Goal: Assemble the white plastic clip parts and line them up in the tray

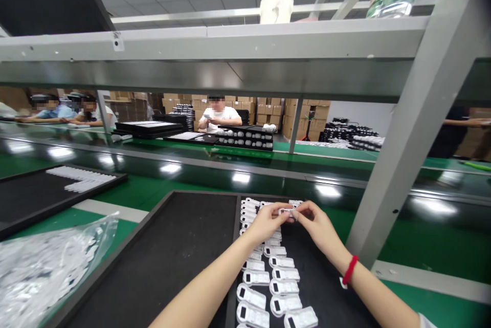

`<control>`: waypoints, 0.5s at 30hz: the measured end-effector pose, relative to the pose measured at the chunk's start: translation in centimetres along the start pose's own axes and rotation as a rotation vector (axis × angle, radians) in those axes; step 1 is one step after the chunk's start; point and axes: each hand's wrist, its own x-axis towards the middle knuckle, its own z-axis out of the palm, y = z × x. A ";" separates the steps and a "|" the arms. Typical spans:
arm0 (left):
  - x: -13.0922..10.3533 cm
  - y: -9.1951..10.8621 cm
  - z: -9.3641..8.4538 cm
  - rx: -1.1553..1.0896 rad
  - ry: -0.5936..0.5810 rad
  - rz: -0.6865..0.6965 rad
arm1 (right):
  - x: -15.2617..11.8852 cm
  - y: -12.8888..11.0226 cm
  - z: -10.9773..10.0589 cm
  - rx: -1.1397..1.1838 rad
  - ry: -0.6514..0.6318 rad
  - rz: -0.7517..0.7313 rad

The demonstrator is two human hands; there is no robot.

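My left hand (269,221) is closed on a small white piece (286,211) above the far part of a black tray (172,246). The fingers of my right hand (313,220) pinch the right end of the same piece. Beneath and in front of my hands, several white devices with small dark windows (284,287) lie in two columns, just right of the tray's divider (232,266). My left hand hides some of them. A red band (350,270) circles my right wrist.
A plastic bag of small white parts (49,266) lies at the left, below another black tray (115,178). A slanted metal post (406,123) stands right of my right hand. A shelf (215,41) crosses above. A person (220,114) sits beyond the glossy conveyor (199,169).
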 end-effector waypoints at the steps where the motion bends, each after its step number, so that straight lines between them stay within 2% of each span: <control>1: 0.0 0.0 0.0 0.001 -0.002 -0.001 | 0.0 0.2 0.1 0.012 0.004 0.004; 8: 0.1 0.1 0.0 0.010 0.033 -0.009 | -0.4 -0.1 0.8 0.113 -0.075 0.033; 15: -0.1 0.6 0.6 0.072 0.066 -0.018 | -0.4 -0.5 0.6 0.119 -0.016 0.006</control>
